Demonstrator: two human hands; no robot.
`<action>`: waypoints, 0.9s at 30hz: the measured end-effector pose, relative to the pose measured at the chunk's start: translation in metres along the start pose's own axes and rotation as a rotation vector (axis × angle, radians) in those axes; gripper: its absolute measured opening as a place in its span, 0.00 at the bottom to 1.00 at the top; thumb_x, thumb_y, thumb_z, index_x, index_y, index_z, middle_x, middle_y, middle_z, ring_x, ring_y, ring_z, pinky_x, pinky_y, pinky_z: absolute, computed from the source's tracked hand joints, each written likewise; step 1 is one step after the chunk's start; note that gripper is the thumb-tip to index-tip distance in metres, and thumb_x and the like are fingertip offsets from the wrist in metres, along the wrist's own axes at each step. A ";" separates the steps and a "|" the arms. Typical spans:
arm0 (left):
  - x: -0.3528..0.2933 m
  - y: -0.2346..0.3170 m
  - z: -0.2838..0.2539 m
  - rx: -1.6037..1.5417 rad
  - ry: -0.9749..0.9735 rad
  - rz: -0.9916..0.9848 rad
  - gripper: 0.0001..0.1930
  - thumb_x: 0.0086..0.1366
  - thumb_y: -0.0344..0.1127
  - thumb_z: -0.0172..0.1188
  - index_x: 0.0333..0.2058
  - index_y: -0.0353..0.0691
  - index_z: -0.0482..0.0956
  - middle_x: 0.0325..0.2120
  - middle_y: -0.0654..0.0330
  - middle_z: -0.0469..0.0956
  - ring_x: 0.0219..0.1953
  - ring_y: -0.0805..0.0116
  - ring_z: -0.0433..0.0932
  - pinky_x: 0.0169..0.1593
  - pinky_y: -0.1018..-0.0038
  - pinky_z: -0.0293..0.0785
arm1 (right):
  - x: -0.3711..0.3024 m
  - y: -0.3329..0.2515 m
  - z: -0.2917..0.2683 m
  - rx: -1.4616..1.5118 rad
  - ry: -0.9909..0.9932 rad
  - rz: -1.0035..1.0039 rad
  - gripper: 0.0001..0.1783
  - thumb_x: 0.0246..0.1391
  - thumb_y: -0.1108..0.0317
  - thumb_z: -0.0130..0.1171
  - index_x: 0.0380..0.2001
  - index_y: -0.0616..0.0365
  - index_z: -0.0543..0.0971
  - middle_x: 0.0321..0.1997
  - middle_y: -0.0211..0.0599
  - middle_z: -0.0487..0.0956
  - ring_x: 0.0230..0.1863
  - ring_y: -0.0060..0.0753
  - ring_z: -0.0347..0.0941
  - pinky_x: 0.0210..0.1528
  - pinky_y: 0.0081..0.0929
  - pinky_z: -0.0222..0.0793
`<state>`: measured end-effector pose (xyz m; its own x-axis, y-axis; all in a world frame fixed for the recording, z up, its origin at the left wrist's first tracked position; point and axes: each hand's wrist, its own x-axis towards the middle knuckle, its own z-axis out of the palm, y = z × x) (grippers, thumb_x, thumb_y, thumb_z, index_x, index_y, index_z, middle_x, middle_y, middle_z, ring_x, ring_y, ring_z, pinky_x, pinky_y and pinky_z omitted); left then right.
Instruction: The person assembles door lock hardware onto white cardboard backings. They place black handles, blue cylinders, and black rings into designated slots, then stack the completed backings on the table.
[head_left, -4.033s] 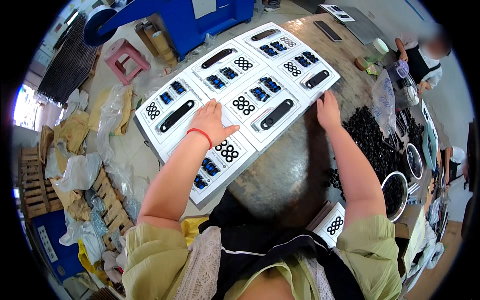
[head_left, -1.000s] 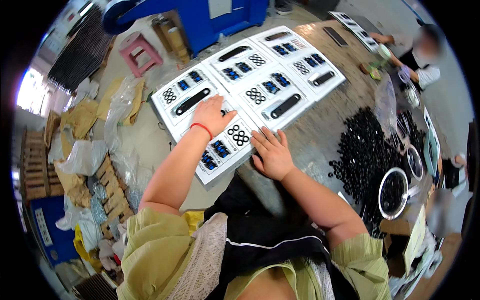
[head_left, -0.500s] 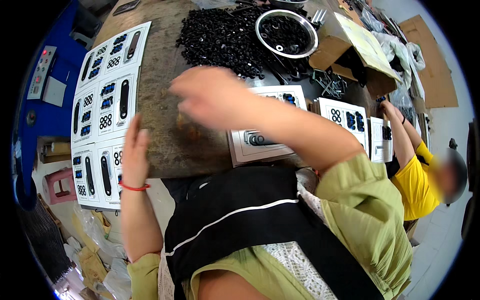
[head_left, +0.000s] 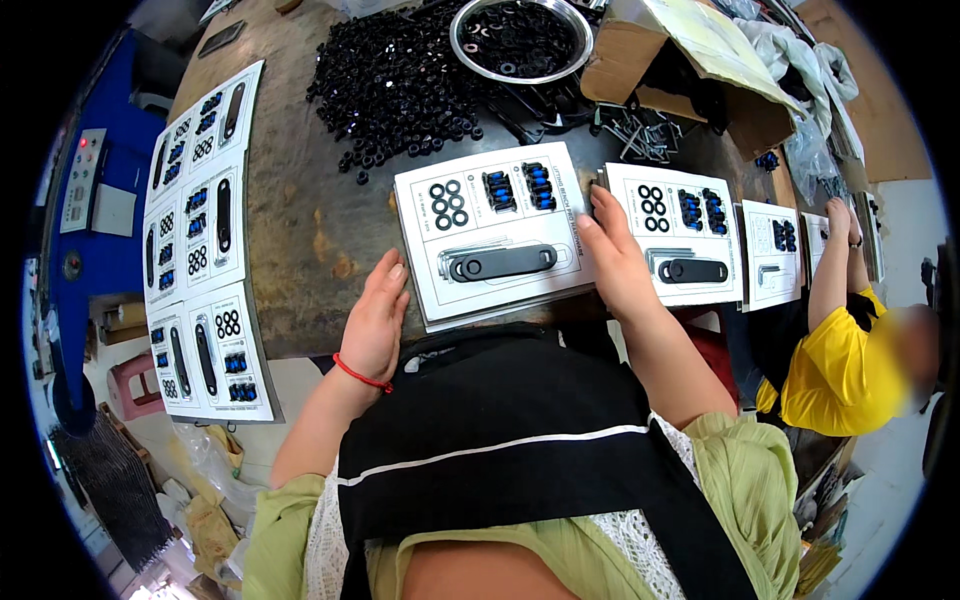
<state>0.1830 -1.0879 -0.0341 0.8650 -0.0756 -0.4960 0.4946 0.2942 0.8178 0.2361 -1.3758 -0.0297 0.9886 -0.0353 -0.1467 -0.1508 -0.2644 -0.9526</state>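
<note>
Left hand (head_left: 374, 325), fingers straight and together, sits at the card stack's (head_left: 484, 282) 8 o'clock, contact unclear. Right hand (head_left: 617, 262), thumb spread from fingers, at its 3 o'clock edge. Stack lies between. Beyond, 11 o'clock: black parts pile (head_left: 390, 90).

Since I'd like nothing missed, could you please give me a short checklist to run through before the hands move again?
1. Front card carries its parts: ok; black rings, blue-and-black bolts and a long black bar show.
2. Right hand at the card's right edge: ok.
3. Left hand touching the left edge: cannot tell; it is close beside it.
4. Large sheets apart from the left hand: ok, farther left.
5. Co-worker's hands away from this card: ok, far right.
</note>
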 end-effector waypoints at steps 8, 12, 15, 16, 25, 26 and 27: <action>0.005 0.000 0.019 -0.096 0.003 0.040 0.36 0.74 0.43 0.42 0.69 0.28 0.39 0.70 0.46 0.46 0.72 0.59 0.45 0.73 0.66 0.40 | 0.024 -0.001 0.023 0.121 0.035 0.107 0.41 0.61 0.56 0.54 0.68 0.69 0.51 0.68 0.60 0.61 0.69 0.49 0.58 0.69 0.34 0.50; 0.008 0.001 0.018 -0.128 0.012 0.020 0.35 0.74 0.42 0.43 0.69 0.27 0.38 0.70 0.46 0.47 0.72 0.59 0.46 0.72 0.67 0.41 | 0.030 -0.006 0.024 0.131 0.075 0.215 0.43 0.59 0.55 0.55 0.68 0.68 0.51 0.66 0.58 0.63 0.68 0.47 0.59 0.68 0.33 0.52; 0.013 -0.003 0.011 -0.184 -0.020 0.029 0.36 0.73 0.40 0.44 0.68 0.25 0.38 0.69 0.45 0.48 0.71 0.60 0.49 0.72 0.67 0.44 | 0.031 -0.012 0.025 0.146 0.059 0.263 0.42 0.58 0.56 0.55 0.68 0.67 0.51 0.64 0.55 0.66 0.64 0.45 0.62 0.66 0.32 0.54; 0.013 0.001 0.012 -0.220 -0.046 0.028 0.36 0.73 0.40 0.45 0.68 0.25 0.37 0.69 0.46 0.49 0.71 0.61 0.50 0.72 0.68 0.44 | 0.035 -0.004 0.023 0.152 0.074 0.286 0.42 0.58 0.56 0.55 0.68 0.67 0.52 0.64 0.55 0.66 0.63 0.44 0.63 0.65 0.32 0.55; 0.016 -0.001 0.000 -0.339 -0.012 -0.018 0.38 0.71 0.41 0.48 0.68 0.26 0.39 0.68 0.47 0.50 0.71 0.60 0.49 0.72 0.68 0.42 | 0.054 0.007 0.022 0.129 0.086 0.383 0.41 0.59 0.52 0.50 0.70 0.60 0.51 0.69 0.54 0.60 0.68 0.49 0.57 0.67 0.40 0.53; 0.013 0.005 0.002 -0.343 -0.026 -0.018 0.38 0.71 0.41 0.48 0.68 0.26 0.40 0.68 0.47 0.50 0.71 0.60 0.48 0.72 0.68 0.42 | 0.056 0.014 0.020 0.141 0.084 0.377 0.42 0.59 0.52 0.50 0.70 0.60 0.51 0.69 0.53 0.59 0.68 0.49 0.56 0.67 0.40 0.53; 0.010 0.009 0.003 -0.346 -0.039 -0.019 0.38 0.71 0.41 0.48 0.68 0.26 0.40 0.68 0.47 0.50 0.71 0.59 0.48 0.72 0.68 0.41 | 0.058 0.020 0.018 0.175 0.068 0.382 0.41 0.59 0.51 0.49 0.70 0.58 0.51 0.69 0.52 0.59 0.68 0.49 0.57 0.67 0.41 0.52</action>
<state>0.1961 -1.0894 -0.0308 0.8620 -0.1186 -0.4928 0.4583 0.5977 0.6578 0.2905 -1.3658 -0.0622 0.8589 -0.1637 -0.4853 -0.4988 -0.0524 -0.8651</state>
